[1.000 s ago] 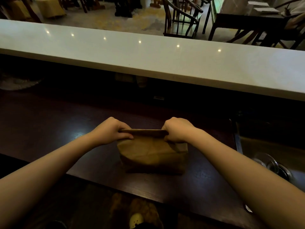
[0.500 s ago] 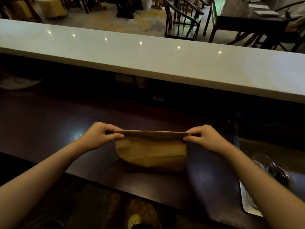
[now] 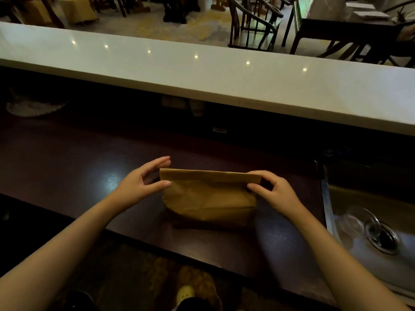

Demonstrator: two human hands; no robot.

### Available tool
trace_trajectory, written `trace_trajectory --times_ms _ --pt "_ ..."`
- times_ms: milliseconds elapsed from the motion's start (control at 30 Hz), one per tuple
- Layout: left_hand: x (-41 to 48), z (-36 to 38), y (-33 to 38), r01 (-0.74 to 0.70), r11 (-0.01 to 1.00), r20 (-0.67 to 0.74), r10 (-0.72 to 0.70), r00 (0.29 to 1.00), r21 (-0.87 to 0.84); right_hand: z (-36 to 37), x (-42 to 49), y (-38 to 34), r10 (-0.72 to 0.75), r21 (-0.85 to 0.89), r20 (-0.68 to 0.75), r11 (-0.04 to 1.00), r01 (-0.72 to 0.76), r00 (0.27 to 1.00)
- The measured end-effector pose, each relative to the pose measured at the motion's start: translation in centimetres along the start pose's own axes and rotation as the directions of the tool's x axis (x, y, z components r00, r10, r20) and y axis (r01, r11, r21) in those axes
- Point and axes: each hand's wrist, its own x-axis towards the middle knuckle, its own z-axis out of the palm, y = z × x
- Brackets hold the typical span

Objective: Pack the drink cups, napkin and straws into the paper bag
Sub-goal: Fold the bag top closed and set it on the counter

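Folded-top paper bag [image 3: 208, 198] standing on dark wooden counter [image 3: 67, 164], centre frame.
Left hand [image 3: 143, 182] spread apart at one corner; right hand [image 3: 272, 191] pinching the fold.

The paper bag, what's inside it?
Can't tell. The paper bag has its top folded shut, so whatever is inside is covered. Only brown paper shows, with the left hand and right hand at its ends.

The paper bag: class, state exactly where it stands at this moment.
In the head view the paper bag stands top-folded on the dark wooden counter, centre frame between the left hand and right hand, left of the sink.
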Motion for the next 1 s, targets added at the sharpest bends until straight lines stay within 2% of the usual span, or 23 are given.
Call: trace_trajectory --times_ms 100,133,200,267,367,433,533,567,633,767,900,1000 --pt "-2.0 1.6 -1.8 0.017 0.987 -0.068 -0.029 0.997 -0.163 0.4 0.2 -0.2 -0.034 -0.041 -0.03 0.999 0.033 0.999" --pt "-2.7 2.3 -2.5 0.023 0.987 -0.08 -0.036 0.996 -0.157 0.5 0.2 -0.4 -0.036 -0.041 -0.036 0.999 0.034 0.999" --pt "-3.8 4.0 -3.8 0.037 0.999 -0.132 -0.042 0.99 -0.04 0.5 0.3 -0.7 -0.038 -0.034 -0.034 0.999 0.037 0.999" --pt "-4.3 5.3 -4.5 0.012 1.0 -0.237 -0.005 0.971 0.025 0.5 0.5 -0.9 -0.04 -0.057 -0.015 0.998 0.039 0.999" --pt "-4.4 6.1 -4.8 -0.044 0.999 -0.355 0.038 0.934 -0.011 -0.2 1.0 -2.3 -0.096 -0.234 0.04 0.967 0.103 0.995" --pt "-4.4 6.2 -4.8 -0.052 0.998 -0.385 0.063 0.921 0.041 -0.2 1.8 -4.5 -0.128 -0.387 0.14 0.906 0.173 0.982" --pt "-4.1 6.2 -4.8 -0.064 0.983 -0.422 0.131 0.897 0.17 2.0 3.6 -8.1 -0.07 -0.621 0.352 0.728 0.289 0.934" --pt "-4.0 6.1 -5.0 -0.067 0.976 -0.426 0.151 0.892 0.205 3.2 4.2 -8.9 -0.04 -0.664 0.41 0.672 0.329 0.911" --pt "-3.9 6.0 -5.3 -0.074 0.974 -0.415 0.159 0.896 0.215 5.1 5.3 -9.5 0.038 -0.698 0.479 0.622 0.354 0.877" --pt "-4.2 6.2 -5.9 -0.071 0.987 -0.352 0.119 0.928 0.147 6.0 6.5 -9.5 0.125 -0.7 0.503 0.64 0.319 0.855" --pt "-3.9 6.5 -5.6 -0.037 0.988 -0.376 0.093 0.922 0.152 5.7 6.6 -9.3 0.145 -0.66 0.529 0.69 0.298 0.836" --pt "-3.4 6.2 -5.5 -0.019 0.996 -0.383 0.05 0.922 0.085 5.4 6.9 -9.5 0.162 -0.642 0.541 0.713 0.281 0.825"
